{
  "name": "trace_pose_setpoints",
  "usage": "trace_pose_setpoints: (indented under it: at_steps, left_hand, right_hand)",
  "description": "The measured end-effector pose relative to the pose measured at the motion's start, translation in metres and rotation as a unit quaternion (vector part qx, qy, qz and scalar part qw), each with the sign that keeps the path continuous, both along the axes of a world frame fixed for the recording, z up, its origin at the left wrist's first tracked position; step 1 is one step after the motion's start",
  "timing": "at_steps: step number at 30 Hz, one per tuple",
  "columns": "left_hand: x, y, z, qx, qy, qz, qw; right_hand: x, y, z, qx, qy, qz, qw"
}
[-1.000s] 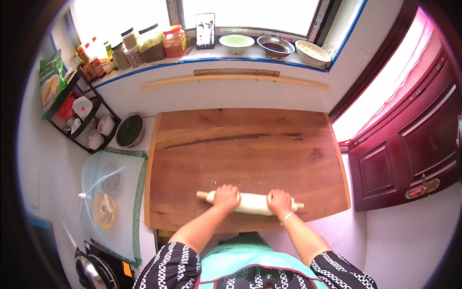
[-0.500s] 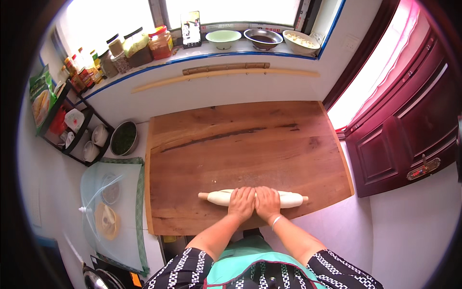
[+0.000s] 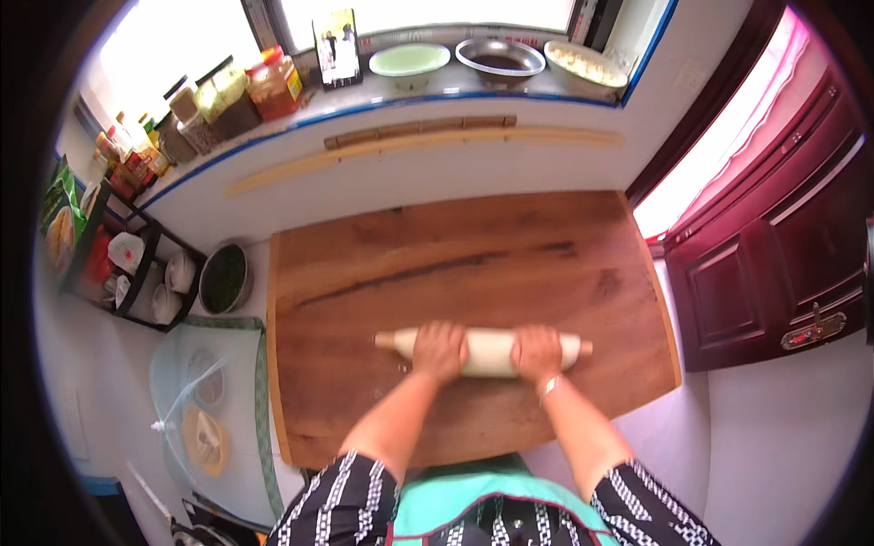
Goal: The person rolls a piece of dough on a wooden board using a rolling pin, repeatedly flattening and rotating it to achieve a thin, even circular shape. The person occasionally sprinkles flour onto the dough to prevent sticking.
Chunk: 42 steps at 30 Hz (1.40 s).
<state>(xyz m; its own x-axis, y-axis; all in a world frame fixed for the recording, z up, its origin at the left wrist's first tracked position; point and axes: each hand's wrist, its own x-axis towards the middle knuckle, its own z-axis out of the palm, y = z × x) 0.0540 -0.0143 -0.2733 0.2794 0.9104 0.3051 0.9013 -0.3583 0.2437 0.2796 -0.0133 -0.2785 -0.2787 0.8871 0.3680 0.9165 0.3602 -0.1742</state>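
A sheet of pale dough (image 3: 491, 355) is wound round a wooden rolling pin (image 3: 385, 340), whose bare ends stick out on both sides. The roll lies crosswise on the near half of a brown wooden board (image 3: 382, 237). My left hand (image 3: 440, 349) curls over the roll's left part, palm down. Over its right part my right hand (image 3: 538, 350) is curled the same way, with a bracelet at the wrist. A stretch of dough shows between the hands. Both hands are slightly blurred, and their undersides are hidden.
Left of the board stand a metal bowl of chopped greens (image 3: 226, 278), a mesh food cover (image 3: 241, 364) and a black rack (image 3: 146, 264). Jars (image 3: 275, 84), a phone (image 3: 337, 50) and bowls (image 3: 410, 60) line the sill. A dark red door (image 3: 774, 246) is at right.
The roll has moved away from me across the board. My hands, side by side at its middle before, have spread apart toward its ends. The view has shifted slightly.
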Motion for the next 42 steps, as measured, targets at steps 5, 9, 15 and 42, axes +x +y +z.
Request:
trace_pose_setpoints:
  at_steps: [5,9,15,42]
  left_hand:
    - [-0.010,0.057,-0.008,0.014,-0.031,0.023,0.999]
    - [-0.014,0.048,-0.008,0.058,-0.053,0.019,0.997]
    - [-0.013,0.194,0.001,-0.028,0.010,0.082,0.996]
    - [-0.033,0.151,-0.012,-0.145,0.024,0.124,0.981]
  right_hand:
    - [0.010,0.057,0.007,-0.045,0.027,-0.055,0.997]
    - [0.011,0.055,0.019,0.072,0.103,-0.003,0.992]
    - [0.024,0.172,0.004,-0.136,-0.036,-0.057,0.988]
    - [0.051,0.127,0.048,-0.294,0.070,-0.194,0.934]
